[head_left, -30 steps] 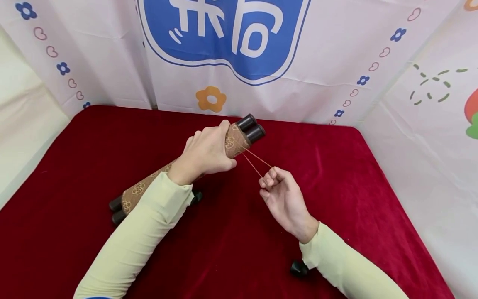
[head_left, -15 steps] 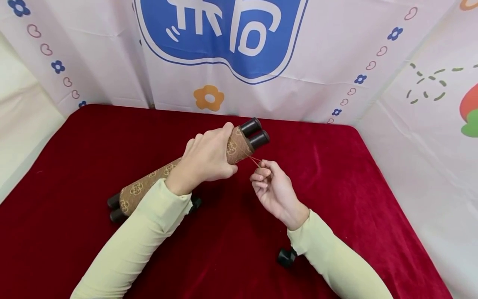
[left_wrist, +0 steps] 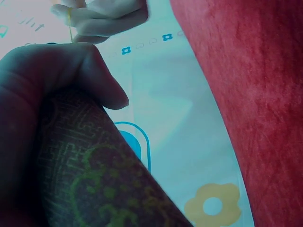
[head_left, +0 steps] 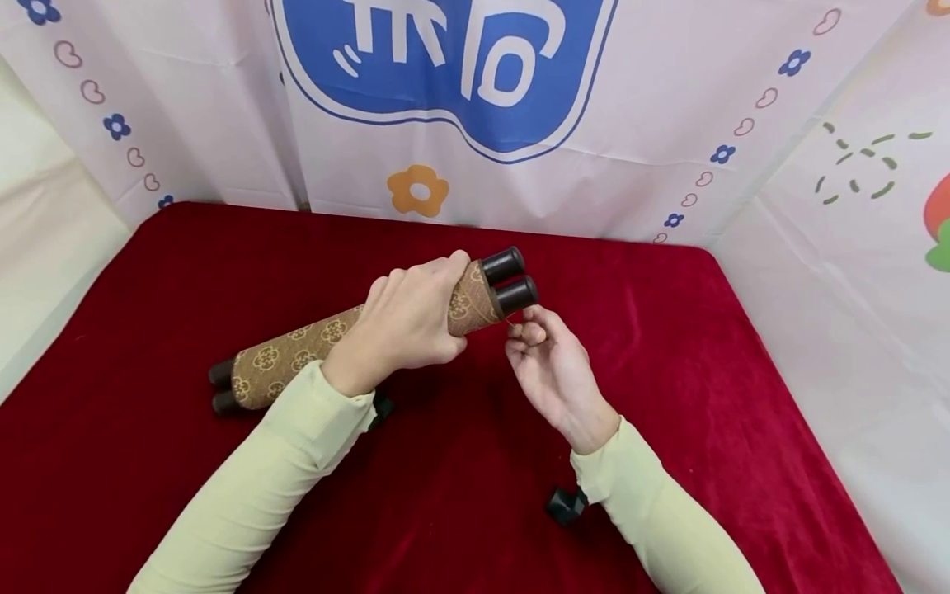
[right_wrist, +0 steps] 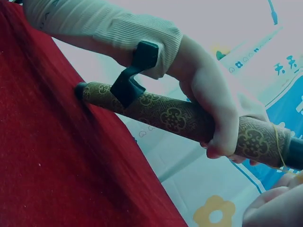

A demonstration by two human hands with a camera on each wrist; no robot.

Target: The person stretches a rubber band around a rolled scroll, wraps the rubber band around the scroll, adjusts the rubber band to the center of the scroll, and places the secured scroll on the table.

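A rolled scroll in brown cloth with gold flowers lies slantwise above the red table, two dark roller ends showing at each side. My left hand grips it from above near its right end, thumb on the near side. In the right wrist view a thin yellowish elastic band runs round the scroll by the roller end. My right hand is close beside that end, pinching part of the band between its fingertips. The left wrist view shows the patterned cloth close up and the band at the right fingers.
Red velvet covers the table. White printed cloth stands behind and at the sides, with a blue sign and an orange flower. Black wrist devices hang beneath both sleeves.
My right hand has moved up and left to the scroll's end, and the stretched band has drawn short. The scroll has turned slightly, its right end lower and its left end higher.
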